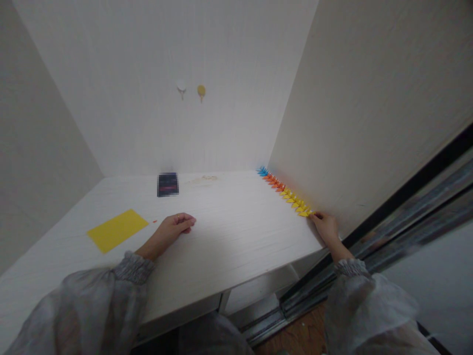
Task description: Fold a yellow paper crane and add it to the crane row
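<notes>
My right hand is at the near end of a row of folded paper cranes along the right wall. Its thumb and fingertips pinch the nearest yellow paper crane. Further back, the row turns to orange cranes and then blue cranes in the far corner. My left hand rests over the middle left of the white table, fingers curled together with the thumb against them; nothing shows in it. A ring is on one finger. To its left lies a flat yellow paper sheet.
A dark, pixelated square object stands near the back wall. A small red scrap lies beside the yellow sheet. Two hooks, one white and one yellowish, are on the back wall. A metal door track runs at right.
</notes>
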The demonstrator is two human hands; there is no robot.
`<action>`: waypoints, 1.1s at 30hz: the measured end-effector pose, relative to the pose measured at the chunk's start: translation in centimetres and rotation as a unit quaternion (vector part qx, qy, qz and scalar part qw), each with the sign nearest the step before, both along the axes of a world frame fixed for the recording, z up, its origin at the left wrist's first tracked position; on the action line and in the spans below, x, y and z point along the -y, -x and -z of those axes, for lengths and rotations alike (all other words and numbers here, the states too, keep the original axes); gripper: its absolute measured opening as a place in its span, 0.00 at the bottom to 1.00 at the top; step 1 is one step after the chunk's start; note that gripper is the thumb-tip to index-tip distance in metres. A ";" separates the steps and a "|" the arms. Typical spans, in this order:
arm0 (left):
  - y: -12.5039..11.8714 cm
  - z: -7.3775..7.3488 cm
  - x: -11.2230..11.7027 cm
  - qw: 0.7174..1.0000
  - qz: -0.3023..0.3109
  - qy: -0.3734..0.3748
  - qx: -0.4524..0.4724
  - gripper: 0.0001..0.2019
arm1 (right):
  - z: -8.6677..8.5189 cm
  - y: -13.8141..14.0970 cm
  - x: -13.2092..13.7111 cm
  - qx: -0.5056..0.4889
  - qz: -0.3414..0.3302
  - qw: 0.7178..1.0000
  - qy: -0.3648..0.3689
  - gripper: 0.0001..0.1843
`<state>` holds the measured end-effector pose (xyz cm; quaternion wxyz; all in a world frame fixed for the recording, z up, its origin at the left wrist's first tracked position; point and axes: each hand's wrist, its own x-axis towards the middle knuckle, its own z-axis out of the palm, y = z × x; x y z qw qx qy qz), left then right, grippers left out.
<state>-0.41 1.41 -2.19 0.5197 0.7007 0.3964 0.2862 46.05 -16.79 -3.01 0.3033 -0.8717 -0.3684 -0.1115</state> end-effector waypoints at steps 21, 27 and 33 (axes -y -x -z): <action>0.1 0.0 0.0 1.000 0.003 -0.012 -0.009 0.14 | 0.3 -0.3 -0.1 0.013 0.000 1.000 0.006 0.19; 0.1 0.0 0.0 1.000 0.001 -0.012 -0.004 0.14 | 0.4 -0.5 -0.1 0.010 -0.014 1.000 -0.002 0.19; 0.0 -0.2 0.1 1.000 -0.002 -0.012 -0.008 0.15 | 0.4 -0.4 -0.1 0.005 -0.009 1.000 -0.009 0.19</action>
